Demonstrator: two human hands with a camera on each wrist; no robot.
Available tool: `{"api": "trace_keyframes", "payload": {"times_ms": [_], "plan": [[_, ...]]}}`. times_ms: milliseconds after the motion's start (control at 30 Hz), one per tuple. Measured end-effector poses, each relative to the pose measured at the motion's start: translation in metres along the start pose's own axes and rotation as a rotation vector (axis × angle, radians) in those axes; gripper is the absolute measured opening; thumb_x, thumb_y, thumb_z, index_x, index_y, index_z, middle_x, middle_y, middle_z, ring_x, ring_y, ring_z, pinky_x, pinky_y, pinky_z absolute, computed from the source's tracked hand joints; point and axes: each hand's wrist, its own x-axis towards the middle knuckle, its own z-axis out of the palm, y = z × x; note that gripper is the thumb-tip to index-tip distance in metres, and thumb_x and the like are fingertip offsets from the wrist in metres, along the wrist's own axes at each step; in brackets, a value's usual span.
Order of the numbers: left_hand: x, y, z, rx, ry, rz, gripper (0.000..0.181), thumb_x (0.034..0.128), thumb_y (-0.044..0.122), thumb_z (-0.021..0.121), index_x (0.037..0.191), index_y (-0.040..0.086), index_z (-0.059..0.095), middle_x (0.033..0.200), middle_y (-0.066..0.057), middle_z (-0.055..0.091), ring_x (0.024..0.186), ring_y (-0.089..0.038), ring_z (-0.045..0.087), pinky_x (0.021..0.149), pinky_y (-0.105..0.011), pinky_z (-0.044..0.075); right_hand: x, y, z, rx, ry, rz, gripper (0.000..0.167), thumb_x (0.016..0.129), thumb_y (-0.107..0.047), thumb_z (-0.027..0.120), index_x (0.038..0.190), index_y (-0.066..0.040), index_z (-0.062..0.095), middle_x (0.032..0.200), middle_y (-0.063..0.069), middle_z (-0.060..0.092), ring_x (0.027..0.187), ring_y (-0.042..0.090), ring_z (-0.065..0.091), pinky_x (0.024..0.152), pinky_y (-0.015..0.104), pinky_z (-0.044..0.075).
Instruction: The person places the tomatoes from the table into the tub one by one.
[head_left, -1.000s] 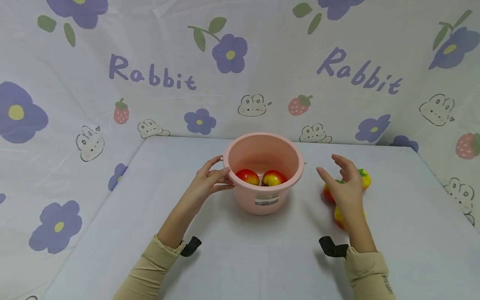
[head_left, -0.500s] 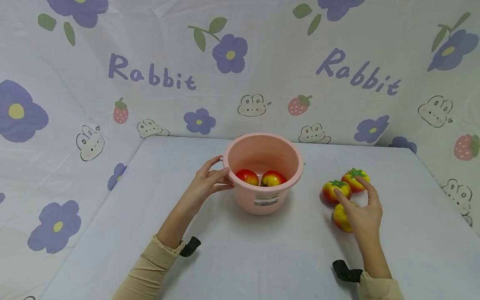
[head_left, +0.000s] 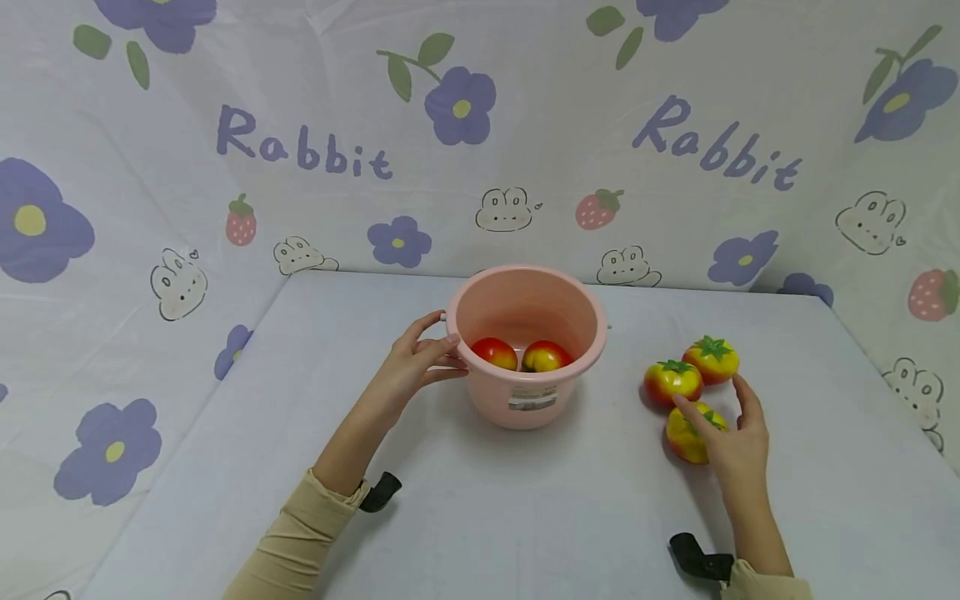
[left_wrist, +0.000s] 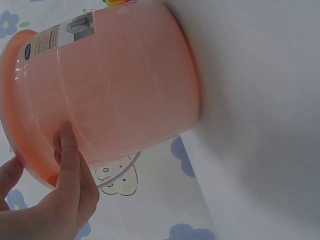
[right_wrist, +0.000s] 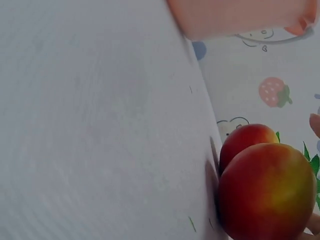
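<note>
Tabletop [head_left: 510, 525] | left hand [head_left: 405, 371] pinching bucket [head_left: 491, 398] | right hand [head_left: 740, 450] spread at front fruit [head_left: 684, 437] | crowding could roll neighbouring fruits [head_left: 672, 383]

A pink bucket [head_left: 491, 404] with two red-and-yellow fruits [head_left: 547, 357] inside is held at its rim by a person's left hand [head_left: 408, 367] on a white table [head_left: 480, 517]. To the right, three leafy-topped fruits [head_left: 672, 383] are clustered; the nearest fruit [head_left: 684, 437] is flanked by the right hand's [head_left: 738, 446] spread thumb and fingers. Behind, flower-and-rabbit cloth [head_left: 300, 67] is seen.
</note>
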Motion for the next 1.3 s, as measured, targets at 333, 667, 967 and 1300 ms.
{"api": "trace_keyframes", "payload": {"times_ms": [333, 667, 967, 1300], "plan": [[0.000, 0.000, 0.000, 0.000, 0.001, -0.003, 0.068, 0.0972, 0.037, 0.058, 0.153, 0.020, 0.024, 0.115, -0.016, 0.067, 0.104, -0.026, 0.071, 0.102, -0.041, 0.052, 0.004, 0.013, 0.006, -0.026, -0.052, 0.010, 0.099, 0.084, -0.049, 0.071, 0.158, -0.027, 0.008, 0.166, 0.005, 0.005, 0.154, 0.030, 0.006, 0.123, 0.057, 0.015], [0.000, 0.001, 0.000, -0.003, 0.004, -0.006, 0.068, 0.0972, 0.036, 0.058, 0.153, 0.020, 0.024, 0.115, -0.016, 0.067, 0.104, -0.026, 0.071, 0.101, -0.040, 0.053, 0.006, 0.014, 0.009, -0.114, -0.102, -0.001, 0.106, 0.083, -0.049, 0.073, 0.157, -0.033, 0.000, 0.167, 0.006, 0.001, 0.153, 0.035, 0.005, 0.120, 0.064, 0.017], [0.001, 0.001, 0.000, -0.007, 0.004, -0.010, 0.068, 0.0971, 0.036, 0.058, 0.153, 0.020, 0.024, 0.113, -0.015, 0.067, 0.102, -0.025, 0.071, 0.100, -0.040, 0.053, 0.003, 0.012, 0.007, -0.110, -0.114, -0.042, 0.101, 0.085, -0.038, 0.074, 0.158, -0.030, 0.004, 0.166, 0.004, 0.010, 0.153, 0.028, 0.013, 0.122, 0.056, 0.021], [-0.001, 0.003, 0.000, -0.014, 0.001, -0.006, 0.067, 0.0977, 0.034, 0.058, 0.153, 0.019, 0.024, 0.112, -0.014, 0.068, 0.101, -0.024, 0.071, 0.101, -0.041, 0.053, 0.000, 0.008, 0.003, -0.036, -0.079, 0.000, 0.084, 0.090, -0.034, 0.069, 0.156, -0.035, 0.018, 0.164, 0.001, 0.021, 0.150, 0.025, 0.023, 0.123, 0.049, 0.025]]}}
